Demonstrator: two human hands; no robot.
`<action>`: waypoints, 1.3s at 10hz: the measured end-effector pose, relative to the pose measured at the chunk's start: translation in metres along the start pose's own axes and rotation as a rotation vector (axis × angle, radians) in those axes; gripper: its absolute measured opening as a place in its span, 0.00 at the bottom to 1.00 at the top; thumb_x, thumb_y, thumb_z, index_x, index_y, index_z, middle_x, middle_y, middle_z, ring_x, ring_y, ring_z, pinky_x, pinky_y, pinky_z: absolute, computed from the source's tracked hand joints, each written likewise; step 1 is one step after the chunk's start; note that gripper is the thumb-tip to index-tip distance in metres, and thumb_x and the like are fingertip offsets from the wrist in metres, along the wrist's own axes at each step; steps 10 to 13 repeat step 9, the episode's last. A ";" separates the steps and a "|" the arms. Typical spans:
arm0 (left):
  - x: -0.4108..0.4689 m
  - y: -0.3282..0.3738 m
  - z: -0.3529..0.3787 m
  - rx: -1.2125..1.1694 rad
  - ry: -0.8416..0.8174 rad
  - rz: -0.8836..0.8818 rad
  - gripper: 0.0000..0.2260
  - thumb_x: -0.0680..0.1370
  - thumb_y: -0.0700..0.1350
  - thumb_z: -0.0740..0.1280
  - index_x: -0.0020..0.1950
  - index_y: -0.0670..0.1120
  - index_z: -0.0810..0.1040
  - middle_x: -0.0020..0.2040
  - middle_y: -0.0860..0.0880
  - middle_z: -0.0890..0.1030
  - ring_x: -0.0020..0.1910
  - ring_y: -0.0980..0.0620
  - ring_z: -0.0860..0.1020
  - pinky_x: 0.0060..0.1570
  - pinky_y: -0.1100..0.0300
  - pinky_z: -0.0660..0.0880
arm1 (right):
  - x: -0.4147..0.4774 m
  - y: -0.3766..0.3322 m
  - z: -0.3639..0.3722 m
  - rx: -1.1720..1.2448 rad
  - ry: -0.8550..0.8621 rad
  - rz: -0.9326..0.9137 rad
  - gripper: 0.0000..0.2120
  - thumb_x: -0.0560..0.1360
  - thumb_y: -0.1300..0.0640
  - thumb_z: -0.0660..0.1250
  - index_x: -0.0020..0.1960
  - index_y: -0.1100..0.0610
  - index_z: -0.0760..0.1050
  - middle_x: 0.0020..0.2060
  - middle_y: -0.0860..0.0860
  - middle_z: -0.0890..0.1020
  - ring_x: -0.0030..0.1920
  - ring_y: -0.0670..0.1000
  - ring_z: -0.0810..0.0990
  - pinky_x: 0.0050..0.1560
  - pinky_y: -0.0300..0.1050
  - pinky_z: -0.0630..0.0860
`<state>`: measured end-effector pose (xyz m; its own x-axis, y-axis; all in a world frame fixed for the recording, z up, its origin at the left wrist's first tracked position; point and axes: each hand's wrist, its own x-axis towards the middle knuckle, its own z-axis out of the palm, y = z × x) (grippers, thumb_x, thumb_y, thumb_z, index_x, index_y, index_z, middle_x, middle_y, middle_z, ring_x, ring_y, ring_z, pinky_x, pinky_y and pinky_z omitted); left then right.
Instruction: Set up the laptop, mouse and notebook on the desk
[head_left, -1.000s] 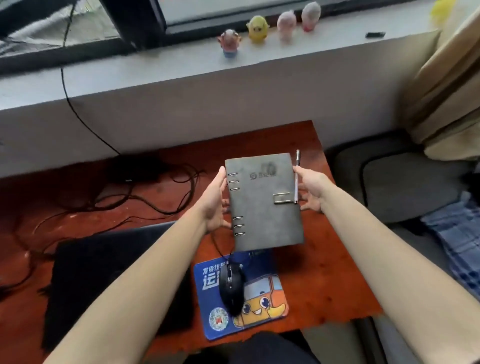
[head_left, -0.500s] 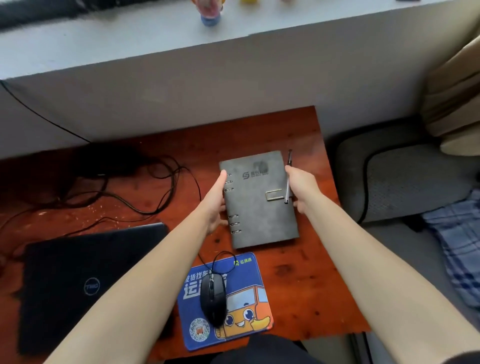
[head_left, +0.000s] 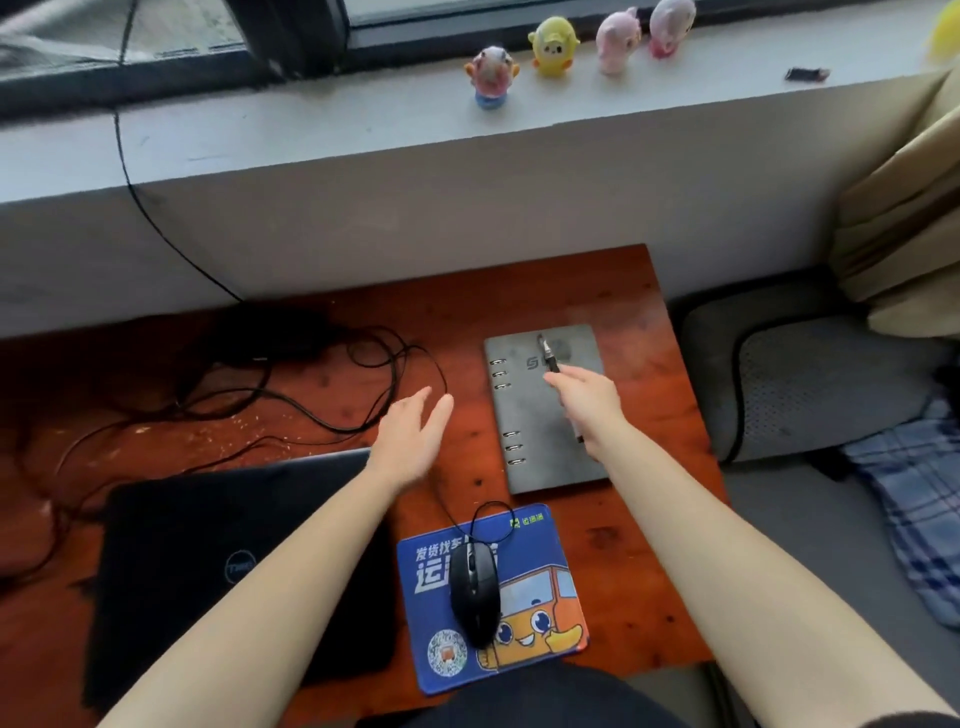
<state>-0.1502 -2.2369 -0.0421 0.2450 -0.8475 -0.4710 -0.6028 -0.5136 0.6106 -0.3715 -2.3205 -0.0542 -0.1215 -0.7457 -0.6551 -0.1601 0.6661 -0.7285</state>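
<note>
A home bedroom: toy figurines (head_left: 540, 49) on windowsill (head_left: 311, 130), bedding (head_left: 924, 519) nearby.

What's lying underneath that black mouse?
The black mouse sits on a blue mouse pad printed with a cartoon bus. The pad lies on the wooden desk; print beneath the mouse is hidden.
</note>
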 end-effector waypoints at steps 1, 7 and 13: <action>-0.026 -0.046 -0.005 0.245 0.006 0.031 0.32 0.80 0.67 0.55 0.79 0.50 0.62 0.80 0.42 0.57 0.79 0.45 0.53 0.77 0.46 0.54 | -0.013 0.015 0.034 -0.173 -0.106 -0.003 0.18 0.75 0.56 0.74 0.63 0.58 0.81 0.49 0.54 0.82 0.51 0.51 0.79 0.53 0.42 0.75; -0.057 -0.116 -0.018 0.594 -0.196 -0.040 0.41 0.74 0.74 0.56 0.81 0.59 0.46 0.82 0.49 0.40 0.80 0.45 0.39 0.75 0.36 0.47 | -0.038 0.055 0.096 -0.827 -0.047 -0.282 0.19 0.76 0.53 0.70 0.66 0.52 0.75 0.51 0.53 0.84 0.55 0.57 0.81 0.54 0.49 0.78; -0.054 -0.119 -0.024 0.630 -0.208 0.002 0.37 0.76 0.69 0.56 0.81 0.60 0.46 0.82 0.49 0.40 0.80 0.44 0.40 0.75 0.36 0.52 | -0.055 0.059 0.070 -0.612 0.001 -0.265 0.19 0.76 0.52 0.69 0.67 0.51 0.76 0.45 0.46 0.82 0.55 0.52 0.80 0.56 0.43 0.73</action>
